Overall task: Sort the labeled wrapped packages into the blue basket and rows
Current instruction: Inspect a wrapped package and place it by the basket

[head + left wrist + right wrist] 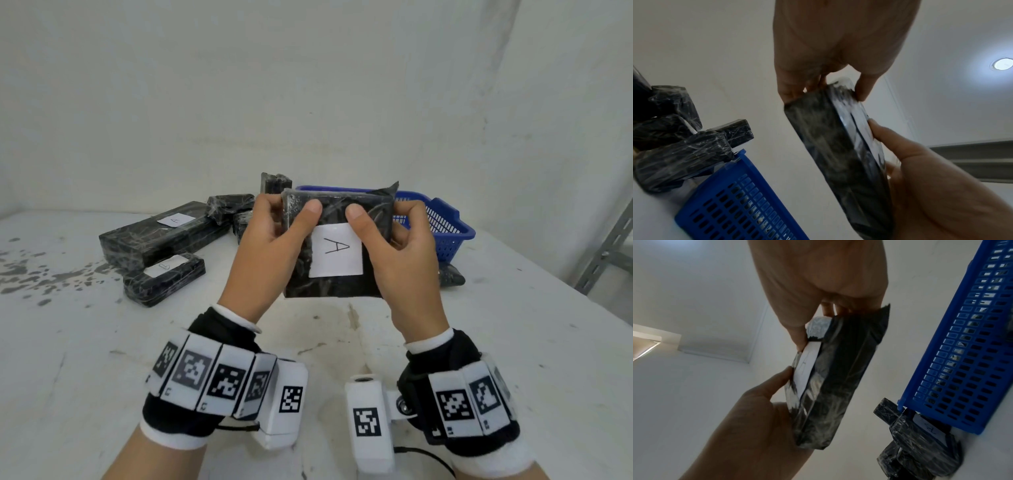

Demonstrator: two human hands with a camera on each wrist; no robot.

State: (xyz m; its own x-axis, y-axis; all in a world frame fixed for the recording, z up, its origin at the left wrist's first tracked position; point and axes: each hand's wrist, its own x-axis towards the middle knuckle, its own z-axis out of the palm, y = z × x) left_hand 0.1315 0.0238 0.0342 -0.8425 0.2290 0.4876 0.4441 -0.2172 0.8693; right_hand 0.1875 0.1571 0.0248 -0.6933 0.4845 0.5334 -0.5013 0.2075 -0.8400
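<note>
Above the white worktop (342,359), both hands hold one black wrapped package (337,219) upright, clear of the surface, label facing the head camera. Blue basket (445,226) sits on the worktop directly behind the held package, toward the right, open side up. Long wrapped package (154,236) lies flat far left with a white label on top, letter unreadable. Smaller flat package (164,277) touches its near side, label letter unclear. Several small wrapped packages (233,205) bunch behind the left hand, beside the basket's left end; one stands upright. Another small wrapped package (452,275) lies against the basket's near right corner. Left hand (270,246) grips the held package's left edge, thumb on the front face, fingers behind. Right hand (404,253) grips the right edge the same way, thumb touching the label's top. White label (335,251) reads "A", stuck on the package front between the two thumbs.
</note>
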